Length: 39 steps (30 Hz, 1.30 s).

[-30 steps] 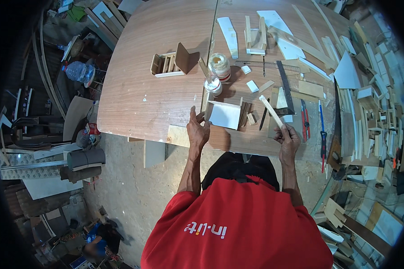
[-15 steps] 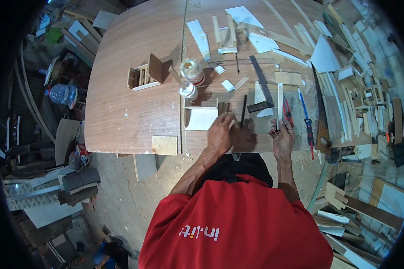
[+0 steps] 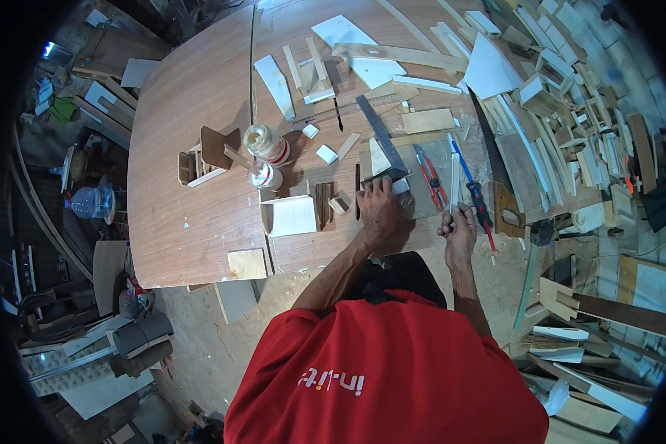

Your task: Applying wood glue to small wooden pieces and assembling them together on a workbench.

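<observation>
My left hand (image 3: 379, 205) is at the dark stock of a try square (image 3: 381, 132), its fingers bent over the stock. The blade of the square points away to the far left and lies partly over a pale offcut (image 3: 378, 157). In my right hand (image 3: 459, 228) a slim pale wooden strip (image 3: 453, 176) is pinched near its lower end and points away from me. Beside the strip lie a red cutter knife (image 3: 431, 180) and a blue-and-black tool (image 3: 476, 198). A small stack of wooden slats (image 3: 324, 205) and a loose small block (image 3: 338, 206) lie left of my left hand.
A white-floored open wooden box (image 3: 292, 216) and two glue jars (image 3: 265, 176) (image 3: 268, 144) stand left of centre. Further left is a small wooden model (image 3: 203, 159). Offcuts and strips (image 3: 392, 53) cover the far right. A handsaw handle (image 3: 508, 211) lies at the right edge.
My left hand has left the small slats beside the box and moved right to the try square. My right hand still holds the strip. The whole view has shifted and turned slightly.
</observation>
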{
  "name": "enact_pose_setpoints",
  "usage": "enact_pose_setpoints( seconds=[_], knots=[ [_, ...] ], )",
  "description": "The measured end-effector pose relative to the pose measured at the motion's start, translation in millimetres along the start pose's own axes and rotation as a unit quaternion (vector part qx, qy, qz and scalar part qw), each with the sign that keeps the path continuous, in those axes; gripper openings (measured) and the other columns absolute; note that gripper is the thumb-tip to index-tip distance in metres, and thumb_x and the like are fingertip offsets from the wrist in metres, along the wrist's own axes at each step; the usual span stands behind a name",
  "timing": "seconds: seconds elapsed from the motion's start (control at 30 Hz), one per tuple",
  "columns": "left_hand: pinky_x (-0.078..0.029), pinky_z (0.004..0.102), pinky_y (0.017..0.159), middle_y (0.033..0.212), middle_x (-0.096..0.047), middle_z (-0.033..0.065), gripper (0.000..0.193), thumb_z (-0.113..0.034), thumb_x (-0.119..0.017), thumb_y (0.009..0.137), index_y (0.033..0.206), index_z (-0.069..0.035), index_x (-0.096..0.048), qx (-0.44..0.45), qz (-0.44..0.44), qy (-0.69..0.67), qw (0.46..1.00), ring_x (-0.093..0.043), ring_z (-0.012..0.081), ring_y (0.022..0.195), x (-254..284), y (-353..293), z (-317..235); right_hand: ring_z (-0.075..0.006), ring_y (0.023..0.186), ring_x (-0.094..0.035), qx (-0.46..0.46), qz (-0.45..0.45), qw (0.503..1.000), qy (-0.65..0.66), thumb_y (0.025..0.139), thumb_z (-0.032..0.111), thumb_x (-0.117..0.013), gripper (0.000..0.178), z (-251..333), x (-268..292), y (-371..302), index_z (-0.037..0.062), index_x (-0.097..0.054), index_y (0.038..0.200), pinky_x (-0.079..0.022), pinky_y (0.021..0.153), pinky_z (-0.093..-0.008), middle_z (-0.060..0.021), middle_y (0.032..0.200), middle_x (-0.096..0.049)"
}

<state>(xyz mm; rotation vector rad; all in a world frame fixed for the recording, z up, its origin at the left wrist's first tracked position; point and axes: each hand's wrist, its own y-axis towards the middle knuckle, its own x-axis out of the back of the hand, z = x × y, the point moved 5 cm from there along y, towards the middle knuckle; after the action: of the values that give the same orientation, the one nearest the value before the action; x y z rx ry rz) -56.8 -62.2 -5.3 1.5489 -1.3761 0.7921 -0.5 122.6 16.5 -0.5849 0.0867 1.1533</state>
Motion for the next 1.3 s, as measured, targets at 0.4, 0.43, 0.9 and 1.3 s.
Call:
enact_pose_setpoints(
  seconds=[0.4,0.43,0.9,1.3],
  knots=[
    [-0.05,0.0388,0.071,0.094,-0.061,0.0176,0.017,-0.008,-0.064,0.078,0.094,-0.001,-0.065,0.125,-0.019,-0.211,0.969,-0.062,0.0326,0.082,60.4,-39.7,34.0,-0.0053,0.061,-0.054,0.03,0.132,0.985,-0.103,0.092,0.02,-0.061,0.015,15.8,-23.3,20.3,0.007,-0.057,0.098,-0.05,0.055,-0.0212,-0.0004,0.074,-0.058],
    [-0.05,0.0403,0.073,0.095,-0.06,0.0187,0.016,-0.008,-0.062,0.08,0.094,-0.002,-0.064,0.159,-0.056,-0.221,0.961,-0.06,0.0337,0.084,71.6,-50.3,47.5,-0.0054,0.06,-0.054,0.019,0.144,0.984,-0.108,0.092,0.02,-0.061,0.015,14.1,-26.9,20.6,0.0068,-0.057,0.098,-0.049,0.055,-0.0214,-0.0008,0.074,-0.058],
    [-0.048,0.0429,0.068,0.082,-0.063,0.0131,0.012,-0.015,-0.067,0.077,0.084,-0.006,-0.065,0.35,-0.177,0.12,0.912,-0.059,0.0324,0.078,159.4,-92.2,148.3,-0.006,0.058,-0.048,0.004,0.247,0.959,-0.141,0.092,0.014,-0.058,0.011,-10.7,-64.5,17.8,0.0036,-0.057,0.094,-0.043,0.056,-0.0223,-0.0009,0.069,-0.055],
    [-0.047,0.0431,0.066,0.081,-0.06,0.0135,0.011,-0.014,-0.065,0.078,0.083,-0.005,-0.063,0.322,-0.169,0.185,0.913,-0.058,0.0321,0.078,154.4,-85.8,160.4,-0.0059,0.053,-0.051,-0.002,0.221,0.966,-0.135,0.091,0.011,-0.059,0.009,-11.2,-61.8,20.6,0.0031,-0.056,0.094,-0.043,0.051,-0.0204,-0.0017,0.067,-0.057]
  ],
)
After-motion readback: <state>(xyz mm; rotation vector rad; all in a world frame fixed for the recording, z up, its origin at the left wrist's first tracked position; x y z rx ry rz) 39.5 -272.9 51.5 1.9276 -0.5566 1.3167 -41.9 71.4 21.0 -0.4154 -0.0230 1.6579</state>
